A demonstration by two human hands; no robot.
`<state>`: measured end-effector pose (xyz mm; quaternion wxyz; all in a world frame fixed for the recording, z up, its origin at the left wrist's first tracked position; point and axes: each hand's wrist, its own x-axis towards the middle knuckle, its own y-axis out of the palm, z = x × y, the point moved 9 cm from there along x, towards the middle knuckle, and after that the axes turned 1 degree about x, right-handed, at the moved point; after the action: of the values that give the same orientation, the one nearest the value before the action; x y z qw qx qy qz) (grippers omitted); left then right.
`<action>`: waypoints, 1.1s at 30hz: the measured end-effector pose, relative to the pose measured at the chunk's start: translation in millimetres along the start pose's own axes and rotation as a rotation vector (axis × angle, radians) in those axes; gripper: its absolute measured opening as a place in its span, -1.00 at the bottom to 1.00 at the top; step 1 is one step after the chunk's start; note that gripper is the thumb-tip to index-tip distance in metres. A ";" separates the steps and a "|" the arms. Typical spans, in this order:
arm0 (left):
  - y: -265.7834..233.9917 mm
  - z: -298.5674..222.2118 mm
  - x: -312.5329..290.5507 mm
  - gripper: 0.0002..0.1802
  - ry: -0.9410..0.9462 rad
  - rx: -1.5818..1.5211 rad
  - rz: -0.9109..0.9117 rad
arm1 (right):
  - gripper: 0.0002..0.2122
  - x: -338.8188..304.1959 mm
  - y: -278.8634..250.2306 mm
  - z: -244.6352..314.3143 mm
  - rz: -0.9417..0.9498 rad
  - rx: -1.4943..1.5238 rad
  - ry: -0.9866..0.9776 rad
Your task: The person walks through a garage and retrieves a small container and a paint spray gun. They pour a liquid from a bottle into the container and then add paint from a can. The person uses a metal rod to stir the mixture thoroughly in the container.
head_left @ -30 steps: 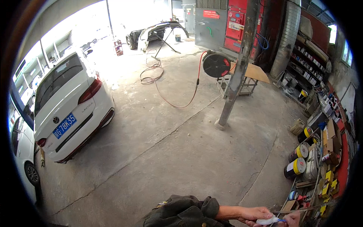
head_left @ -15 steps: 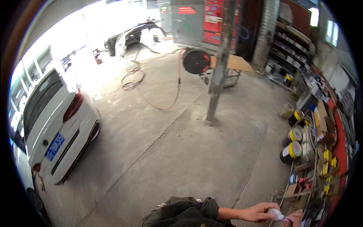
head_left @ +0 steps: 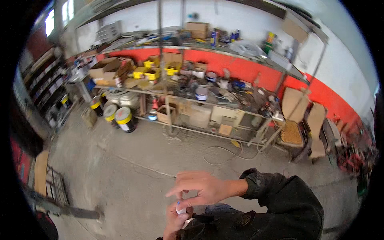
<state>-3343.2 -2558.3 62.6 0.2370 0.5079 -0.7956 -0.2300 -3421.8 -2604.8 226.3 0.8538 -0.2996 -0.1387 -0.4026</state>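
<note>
My left hand (head_left: 175,220) is closed around a small white bottle (head_left: 181,211) with a blue tip, low in the view. Just above it my right hand (head_left: 202,187) reaches in from the right, its dark sleeve rolled back at the wrist. The right index finger stretches out to the left, apart from the thumb. That thumb lies close to the bottle's tip; whether it touches cannot be made out. Most of the bottle is hidden by the left fingers.
A long shelf rack (head_left: 228,105) against the red and white wall carries yellow bins (head_left: 152,75), cardboard boxes (head_left: 105,69) and cans. Black-and-yellow buckets (head_left: 125,120) stand at its left end. Worn seats (head_left: 294,120) stand at right; a hose (head_left: 224,160) lies on the concrete floor.
My view has swung right, from the white car and open floor to the shelf rack. The bottle stays in my left hand, and my right hand now shows above it.
</note>
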 end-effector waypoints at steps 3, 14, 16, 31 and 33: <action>33.1 15.0 26.7 -0.61 -0.080 0.023 0.107 | -0.85 -39.9 -20.3 -2.9 -0.001 -0.018 -0.108; 108.0 125.3 151.2 -0.52 -0.292 0.025 0.140 | -0.87 -146.3 -190.9 -33.6 -0.458 -0.271 -0.065; 129.5 138.1 177.6 -0.63 -0.184 0.138 0.077 | -0.84 -164.4 -215.2 -48.0 -0.499 -0.298 -0.043; 194.9 250.1 323.2 -0.74 -0.414 0.204 0.462 | -0.82 -215.3 -358.8 -132.5 -0.405 -0.292 0.242; 195.7 264.7 343.3 -0.71 -0.491 0.106 0.594 | -0.82 -214.4 -372.5 -151.3 -0.364 -0.249 0.216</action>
<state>-3769.4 -2766.0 23.7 0.0690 0.1969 -0.9518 -0.2248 -3846.2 -2754.3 154.5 0.7337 -0.3275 -0.0475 -0.5935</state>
